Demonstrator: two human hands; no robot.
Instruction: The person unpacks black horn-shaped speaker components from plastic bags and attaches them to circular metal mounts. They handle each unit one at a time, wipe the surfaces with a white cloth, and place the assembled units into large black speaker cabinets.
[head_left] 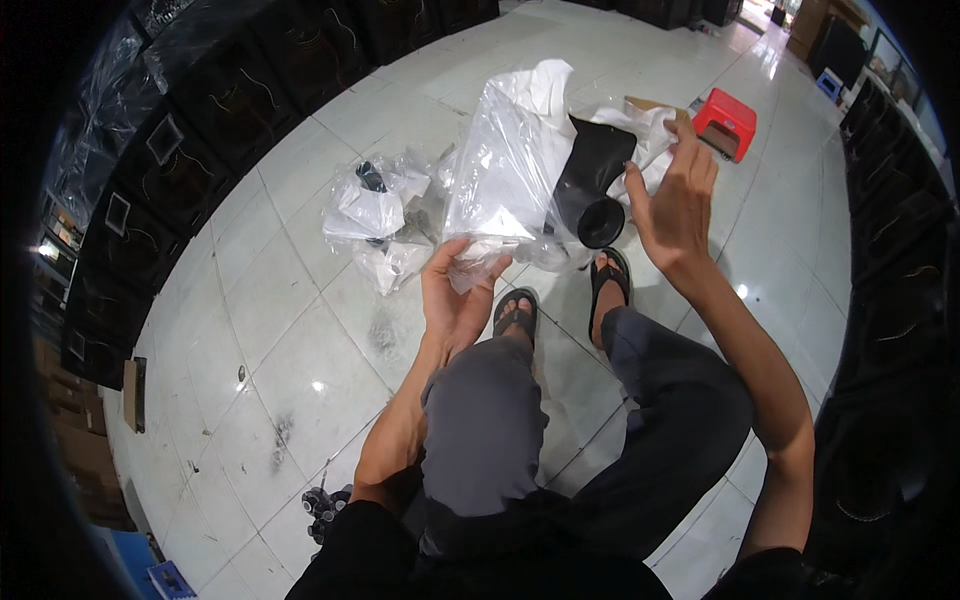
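Observation:
My left hand (458, 296) is closed on the lower edge of a clear plastic bag (505, 170) with white sheet material in it. Beside the bag lies a black flared tube (596, 180), its round opening facing toward me. My right hand (676, 200) is at the tube's right side, thumb and fingers apart, with the fingertips against crumpled white wrapping (650, 135). Whether the thumb touches the tube I cannot tell. Left of the bag, another clear bag (378, 215) on the floor holds white wrapping and dark pieces.
Behind the wrapping stands a red plastic stool (726, 124). Large black speaker-like boxes (230, 100) line the left and back, with another dark row (900, 240) at right. Small black parts (325, 508) lie by my left elbow. My sandalled feet (515, 315) are below the bag.

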